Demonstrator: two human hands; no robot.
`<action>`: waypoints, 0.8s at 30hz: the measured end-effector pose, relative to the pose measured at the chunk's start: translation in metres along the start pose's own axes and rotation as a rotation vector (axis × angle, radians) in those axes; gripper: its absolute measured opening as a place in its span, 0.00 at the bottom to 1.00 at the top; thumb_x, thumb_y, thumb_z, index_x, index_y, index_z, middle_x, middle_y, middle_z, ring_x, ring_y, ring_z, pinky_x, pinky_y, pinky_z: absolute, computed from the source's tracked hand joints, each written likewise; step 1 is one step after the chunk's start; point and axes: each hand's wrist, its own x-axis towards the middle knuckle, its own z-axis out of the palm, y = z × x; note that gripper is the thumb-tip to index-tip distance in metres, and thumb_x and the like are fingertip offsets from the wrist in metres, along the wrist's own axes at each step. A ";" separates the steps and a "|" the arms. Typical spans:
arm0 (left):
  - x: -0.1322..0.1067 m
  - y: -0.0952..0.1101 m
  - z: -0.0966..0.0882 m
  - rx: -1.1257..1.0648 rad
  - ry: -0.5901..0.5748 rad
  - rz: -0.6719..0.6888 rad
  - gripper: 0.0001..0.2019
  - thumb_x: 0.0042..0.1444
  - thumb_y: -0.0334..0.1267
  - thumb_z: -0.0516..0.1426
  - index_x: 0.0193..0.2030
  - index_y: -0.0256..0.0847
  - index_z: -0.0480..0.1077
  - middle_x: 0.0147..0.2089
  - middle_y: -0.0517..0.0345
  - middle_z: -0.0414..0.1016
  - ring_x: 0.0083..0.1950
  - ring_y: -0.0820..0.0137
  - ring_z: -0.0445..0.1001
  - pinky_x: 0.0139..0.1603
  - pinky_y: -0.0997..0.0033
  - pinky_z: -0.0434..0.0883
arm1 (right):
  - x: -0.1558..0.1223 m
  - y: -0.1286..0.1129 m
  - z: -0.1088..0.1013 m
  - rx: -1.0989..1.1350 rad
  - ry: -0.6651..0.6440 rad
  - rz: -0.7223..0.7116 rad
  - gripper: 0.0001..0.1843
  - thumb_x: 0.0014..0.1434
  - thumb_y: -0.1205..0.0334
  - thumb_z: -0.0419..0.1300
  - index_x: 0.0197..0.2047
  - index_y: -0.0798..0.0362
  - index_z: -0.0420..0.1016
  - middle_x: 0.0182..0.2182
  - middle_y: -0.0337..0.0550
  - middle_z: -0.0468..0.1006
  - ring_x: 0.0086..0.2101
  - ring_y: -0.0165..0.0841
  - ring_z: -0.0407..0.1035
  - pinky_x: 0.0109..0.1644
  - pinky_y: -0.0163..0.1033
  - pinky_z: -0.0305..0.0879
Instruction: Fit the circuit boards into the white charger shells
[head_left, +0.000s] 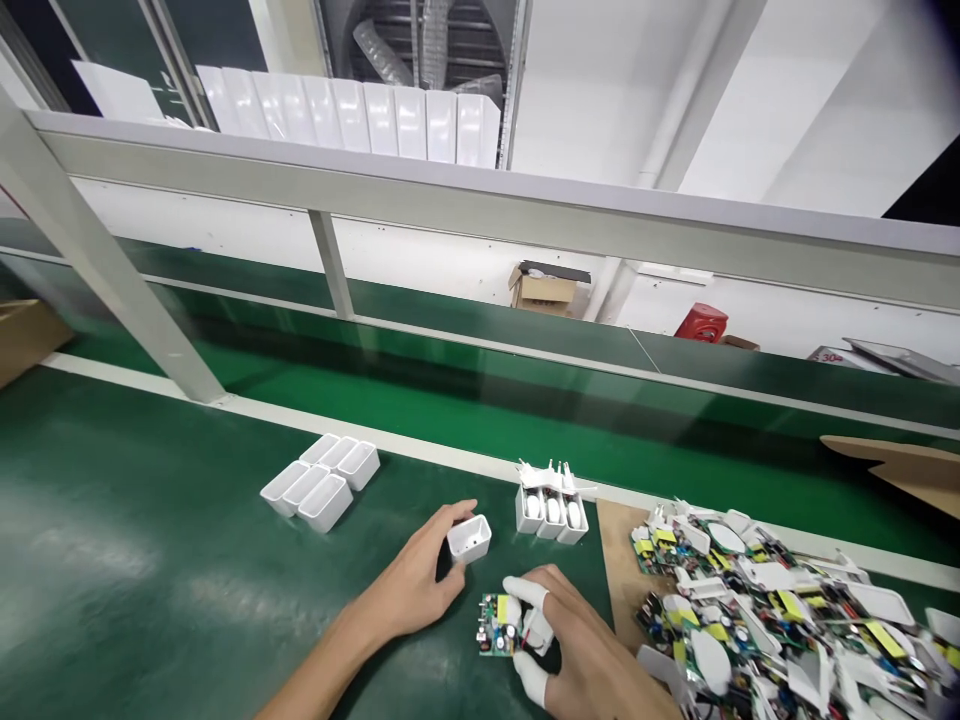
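Note:
My left hand (424, 575) has its thumb and fingers round a small white plastic case (480, 540), whose open end faces up. White finger covers are on the thumb and a finger of my right hand (574, 640). It grips a circuit board (496, 625) carrying yellow and dark components, with a white part attached at its right side. The board is just below and right of the case, apart from it. Beyond my right hand stand three white cases (551, 515) in a row, with white parts and pins sticking out of their tops.
Several open white cases (319, 485) stand grouped on the green tabletop (180, 560) at left. A large heap of circuit boards and white parts (780, 610) covers the right side, by a brown board (619, 560). A green belt (450, 400) runs behind, below a metal rail (480, 200).

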 end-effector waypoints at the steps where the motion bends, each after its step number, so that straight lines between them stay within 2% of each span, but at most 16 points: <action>1: 0.001 -0.002 -0.002 0.002 0.026 0.010 0.33 0.63 0.26 0.53 0.73 0.52 0.58 0.71 0.49 0.66 0.71 0.56 0.68 0.74 0.47 0.65 | 0.000 0.000 -0.001 0.030 0.043 -0.005 0.37 0.57 0.75 0.58 0.68 0.47 0.61 0.54 0.49 0.75 0.53 0.41 0.73 0.60 0.49 0.75; 4: 0.005 -0.005 -0.012 0.004 0.135 0.011 0.29 0.63 0.24 0.49 0.69 0.51 0.64 0.73 0.49 0.62 0.75 0.55 0.62 0.77 0.43 0.60 | 0.004 -0.001 -0.005 0.042 0.172 -0.032 0.34 0.60 0.75 0.56 0.67 0.47 0.61 0.54 0.49 0.75 0.53 0.39 0.73 0.58 0.45 0.77; 6: 0.005 -0.004 -0.017 -0.026 0.156 -0.021 0.26 0.67 0.28 0.47 0.68 0.51 0.65 0.74 0.49 0.59 0.72 0.55 0.65 0.74 0.44 0.64 | 0.007 0.001 -0.008 -0.017 0.272 -0.061 0.31 0.63 0.74 0.55 0.68 0.49 0.61 0.55 0.51 0.75 0.55 0.40 0.73 0.58 0.46 0.76; 8: 0.005 -0.002 -0.016 -0.047 0.125 -0.059 0.25 0.70 0.35 0.52 0.72 0.53 0.59 0.75 0.47 0.56 0.70 0.54 0.67 0.71 0.44 0.68 | 0.010 0.003 -0.009 -0.071 0.363 -0.086 0.30 0.65 0.73 0.56 0.69 0.50 0.62 0.55 0.53 0.75 0.55 0.41 0.73 0.58 0.46 0.77; 10: 0.004 0.000 -0.008 -0.018 0.088 -0.108 0.36 0.65 0.41 0.62 0.75 0.53 0.52 0.72 0.45 0.57 0.70 0.50 0.67 0.71 0.42 0.68 | 0.012 0.004 -0.007 -0.094 0.436 -0.083 0.30 0.66 0.73 0.57 0.69 0.51 0.62 0.54 0.53 0.76 0.56 0.43 0.73 0.57 0.48 0.78; 11: 0.004 0.000 -0.003 0.009 0.077 -0.132 0.41 0.61 0.41 0.66 0.76 0.53 0.50 0.69 0.45 0.60 0.69 0.49 0.67 0.70 0.41 0.68 | 0.011 0.005 -0.007 -0.097 0.464 -0.071 0.30 0.66 0.73 0.57 0.69 0.51 0.62 0.54 0.53 0.77 0.56 0.43 0.73 0.57 0.48 0.78; 13: 0.003 0.000 0.009 0.042 0.062 -0.170 0.42 0.59 0.37 0.66 0.75 0.51 0.50 0.64 0.47 0.66 0.65 0.50 0.71 0.68 0.40 0.69 | 0.010 0.004 -0.005 -0.091 0.501 -0.043 0.31 0.66 0.73 0.57 0.70 0.50 0.61 0.56 0.54 0.76 0.57 0.45 0.73 0.58 0.51 0.78; 16: 0.003 0.000 0.021 -0.006 0.009 -0.106 0.40 0.63 0.31 0.60 0.76 0.54 0.46 0.62 0.49 0.69 0.58 0.57 0.76 0.65 0.44 0.73 | 0.005 0.000 -0.003 -0.057 0.514 -0.018 0.33 0.67 0.72 0.58 0.72 0.49 0.57 0.59 0.55 0.74 0.59 0.45 0.71 0.60 0.52 0.77; 19: 0.002 0.004 0.024 -0.045 -0.042 0.067 0.44 0.63 0.25 0.56 0.79 0.57 0.39 0.67 0.46 0.65 0.64 0.57 0.73 0.68 0.46 0.72 | 0.003 -0.004 -0.001 -0.034 0.465 -0.003 0.34 0.68 0.71 0.57 0.74 0.50 0.55 0.60 0.56 0.72 0.61 0.45 0.71 0.62 0.51 0.76; 21: 0.001 0.008 0.024 -0.063 -0.027 0.129 0.46 0.62 0.24 0.55 0.80 0.57 0.38 0.69 0.45 0.63 0.67 0.55 0.71 0.69 0.47 0.71 | 0.003 -0.005 0.000 -0.053 0.435 0.000 0.34 0.68 0.71 0.57 0.74 0.51 0.54 0.60 0.57 0.72 0.62 0.45 0.70 0.63 0.52 0.75; 24: -0.001 0.011 0.025 -0.086 0.011 0.125 0.47 0.61 0.24 0.57 0.80 0.56 0.38 0.66 0.45 0.65 0.65 0.56 0.73 0.68 0.49 0.72 | 0.004 -0.006 0.001 -0.088 0.421 -0.002 0.34 0.69 0.71 0.56 0.74 0.52 0.54 0.59 0.57 0.73 0.62 0.45 0.69 0.63 0.53 0.75</action>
